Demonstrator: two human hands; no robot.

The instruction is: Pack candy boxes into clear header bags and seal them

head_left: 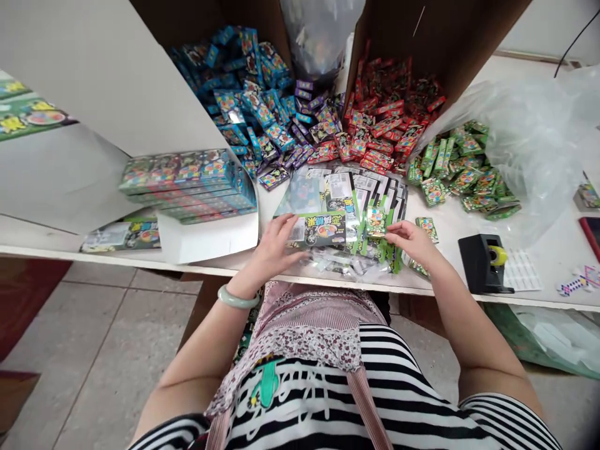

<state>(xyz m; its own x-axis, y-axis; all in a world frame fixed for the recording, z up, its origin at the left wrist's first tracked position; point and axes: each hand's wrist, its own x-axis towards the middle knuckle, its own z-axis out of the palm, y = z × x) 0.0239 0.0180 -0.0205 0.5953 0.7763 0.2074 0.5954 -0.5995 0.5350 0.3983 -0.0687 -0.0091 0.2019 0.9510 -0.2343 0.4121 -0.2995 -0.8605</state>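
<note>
My left hand (276,249) grips the left end of a black-and-green printed pouch (330,230), thumb below and fingers above. This pouch lies over a fanned stack of similar pouches (341,185) with clear plastic parts. Between the thumb and fingertips of my right hand (415,245) is a small green candy box (376,221), held just right of the pouch and above the stack. Another small green box (427,229) lies beside my right hand, and one more is partly hidden under it.
Blue boxes (262,106), purple boxes (300,140) and red boxes (387,128) spill from cartons at the back. Green boxes (469,165) lie by clear plastic at right. A black tape dispenser (482,262) stands near the front edge. Stacked boxes (187,184) sit in a white carton at left.
</note>
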